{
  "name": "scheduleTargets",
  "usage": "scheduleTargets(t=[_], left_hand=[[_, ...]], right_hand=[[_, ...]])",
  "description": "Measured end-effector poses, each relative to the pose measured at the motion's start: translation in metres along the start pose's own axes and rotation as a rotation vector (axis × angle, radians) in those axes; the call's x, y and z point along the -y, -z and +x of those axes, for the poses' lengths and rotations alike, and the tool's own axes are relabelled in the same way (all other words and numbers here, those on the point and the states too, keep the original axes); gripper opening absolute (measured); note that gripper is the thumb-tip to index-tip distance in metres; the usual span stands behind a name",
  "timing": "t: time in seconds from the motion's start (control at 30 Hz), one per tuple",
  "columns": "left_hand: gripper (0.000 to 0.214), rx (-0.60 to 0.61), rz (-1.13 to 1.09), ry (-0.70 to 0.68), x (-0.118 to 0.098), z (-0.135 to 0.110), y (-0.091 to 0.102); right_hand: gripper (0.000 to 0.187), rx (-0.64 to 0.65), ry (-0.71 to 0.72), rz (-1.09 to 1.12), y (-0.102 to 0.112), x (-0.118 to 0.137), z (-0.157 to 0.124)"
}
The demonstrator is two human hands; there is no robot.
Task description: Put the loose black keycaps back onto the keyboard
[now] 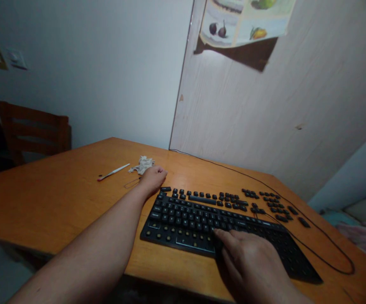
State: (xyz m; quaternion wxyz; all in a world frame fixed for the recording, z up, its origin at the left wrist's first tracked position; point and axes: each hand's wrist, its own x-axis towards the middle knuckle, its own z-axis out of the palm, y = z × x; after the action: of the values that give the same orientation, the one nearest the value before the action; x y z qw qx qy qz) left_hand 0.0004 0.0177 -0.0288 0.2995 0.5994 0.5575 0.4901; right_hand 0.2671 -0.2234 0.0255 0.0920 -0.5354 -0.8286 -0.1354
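A black keyboard [186, 213] lies at an angle along the table's front edge. Keycaps sit on its upper left rows, while the lowest left rows show bare key sockets. My right hand [249, 255] is over the keyboard's middle, its fingertips drawn together against the keys; anything pinched there is hidden. Past the keyboard's far left corner, my left hand [153, 179] rests with curled fingers, and I cannot see what is inside. A crumpled greyish cloth [143, 164] lies just behind it. Loose black keycaps [233, 200] are spread in rows beyond the keyboard.
A white brush-like tool [116, 171] and a thin wire loop [131, 183] lie left of the cloth. A black cable [233, 169] runs along the back and curves round the right side. A wooden chair [37, 131] stands beyond the table [59, 194], against the wall.
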Motion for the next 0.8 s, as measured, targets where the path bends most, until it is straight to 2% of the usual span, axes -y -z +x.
scheduleTargets(t=[0.3, 0.67, 0.8], left_hand=[[0.021, -0.004, -0.01, -0.019, 0.006, 0.004, -0.001], [0.022, -0.003, -0.02, -0.009, 0.003, 0.001, 0.001], [0.022, 0.008, -0.032, -0.009, 0.004, 0.002, 0.001]], right_hand=[[0.038, 0.025, -0.019, 0.021, 0.0, -0.003, -0.002], [0.038, 0.053, -0.023, 0.044, 0.004, -0.001, 0.001], [0.038, 0.012, -0.048, 0.09, 0.01, -0.014, 0.004]])
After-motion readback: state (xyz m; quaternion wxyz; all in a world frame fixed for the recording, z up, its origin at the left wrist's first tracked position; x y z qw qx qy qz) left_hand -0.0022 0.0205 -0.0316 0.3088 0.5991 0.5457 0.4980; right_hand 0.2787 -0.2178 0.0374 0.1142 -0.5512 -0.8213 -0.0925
